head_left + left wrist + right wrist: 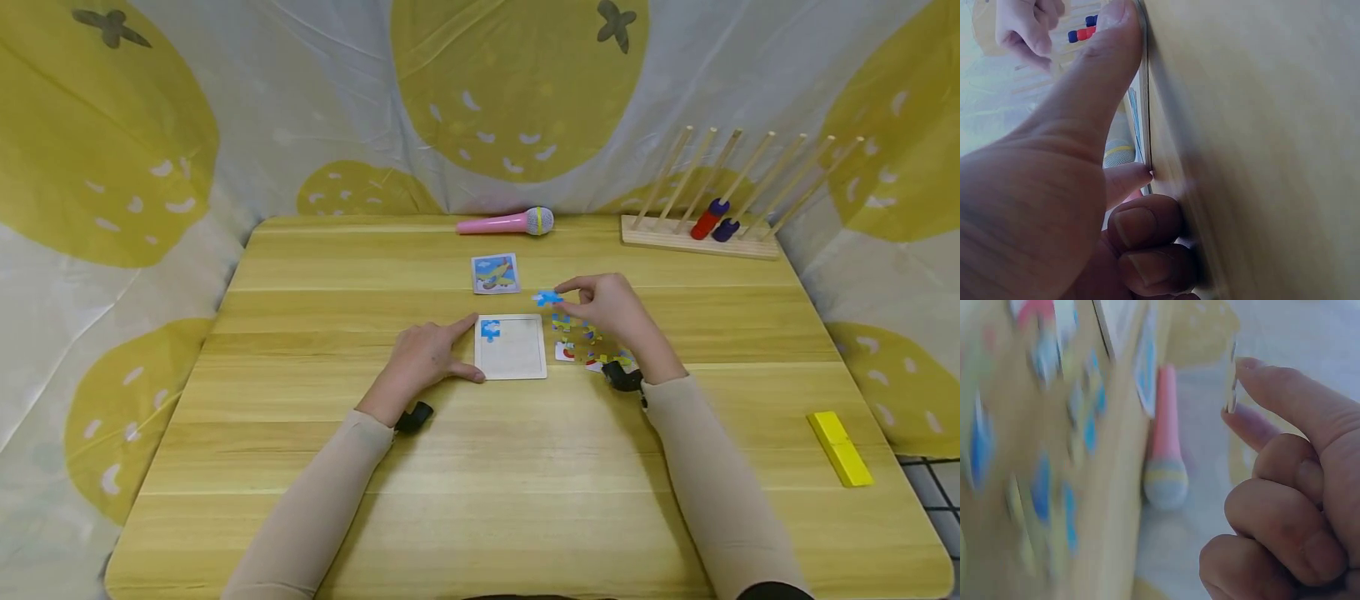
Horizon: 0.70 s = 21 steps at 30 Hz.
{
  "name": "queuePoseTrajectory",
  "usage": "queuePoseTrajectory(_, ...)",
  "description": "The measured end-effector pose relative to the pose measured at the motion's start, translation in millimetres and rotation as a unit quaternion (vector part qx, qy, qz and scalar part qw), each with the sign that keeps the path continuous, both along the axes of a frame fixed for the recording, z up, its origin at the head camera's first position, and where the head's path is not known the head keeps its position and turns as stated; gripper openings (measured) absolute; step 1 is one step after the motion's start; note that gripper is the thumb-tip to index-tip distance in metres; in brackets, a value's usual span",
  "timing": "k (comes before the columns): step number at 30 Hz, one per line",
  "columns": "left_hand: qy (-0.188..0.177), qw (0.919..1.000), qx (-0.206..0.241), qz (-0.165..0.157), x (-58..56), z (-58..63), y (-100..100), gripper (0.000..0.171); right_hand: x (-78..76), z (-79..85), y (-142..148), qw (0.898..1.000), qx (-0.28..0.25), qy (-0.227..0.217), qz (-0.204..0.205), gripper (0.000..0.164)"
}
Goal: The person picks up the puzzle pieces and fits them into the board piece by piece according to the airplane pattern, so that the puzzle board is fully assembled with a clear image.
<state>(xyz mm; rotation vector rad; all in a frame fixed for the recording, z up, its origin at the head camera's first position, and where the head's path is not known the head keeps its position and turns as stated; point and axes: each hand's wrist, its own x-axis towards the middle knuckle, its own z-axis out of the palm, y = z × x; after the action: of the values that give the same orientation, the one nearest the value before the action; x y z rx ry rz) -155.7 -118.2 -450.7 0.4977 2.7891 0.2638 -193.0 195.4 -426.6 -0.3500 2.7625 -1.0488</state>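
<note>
Right hand (607, 307) pinches a blue puzzle piece (548, 297); left hand (423, 357), index and thumb extended, braces the puzzle tray (512, 367) — best turn the piece to match before lowering.

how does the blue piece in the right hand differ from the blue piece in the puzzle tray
The held piece is pinched in the right hand above the table, right of the tray; the placed piece lies flat in the tray's top-left corner. The held one is plain light blue; the placed one is darker blue with white. Both are small jigsaw pieces.
</note>
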Motion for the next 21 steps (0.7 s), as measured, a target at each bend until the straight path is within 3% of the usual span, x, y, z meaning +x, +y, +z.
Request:
queuePoseTrajectory(5, -0.002, 1.0000, 0.001, -0.003, -1.2, 0.4, -0.6, 0.111, 0.7, -19.4, -37.5, 0.998, 0.033, -0.002, 0.059, 0.031)
queuePoseTrajectory(9, 0.001, 1.0000, 0.000, -0.007, -1.5, -0.7, -0.3, 0.110, -1.0, -32.1, -46.3, 0.997, 0.039, 0.006, 0.073, 0.029)
queuePoseTrajectory(21, 0.004, 1.0000, 0.000, -0.008, -0.1, 1.0, -0.1, 0.110, 0.3, -35.0, -54.2, 0.994, 0.072, 0.010, 0.083, 0.031)
